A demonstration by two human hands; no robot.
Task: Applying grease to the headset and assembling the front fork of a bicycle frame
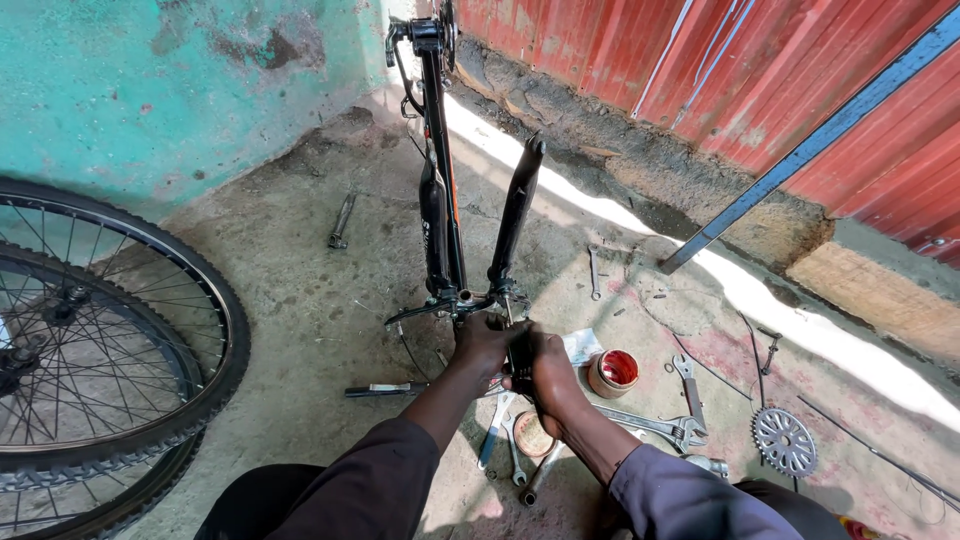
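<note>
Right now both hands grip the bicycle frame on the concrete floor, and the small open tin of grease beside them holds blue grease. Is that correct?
Not quite: the grease in the open tin is red, not blue, as the head view shows. The rest stands: the left hand and the right hand both grip the bicycle frame on the concrete floor.
</note>
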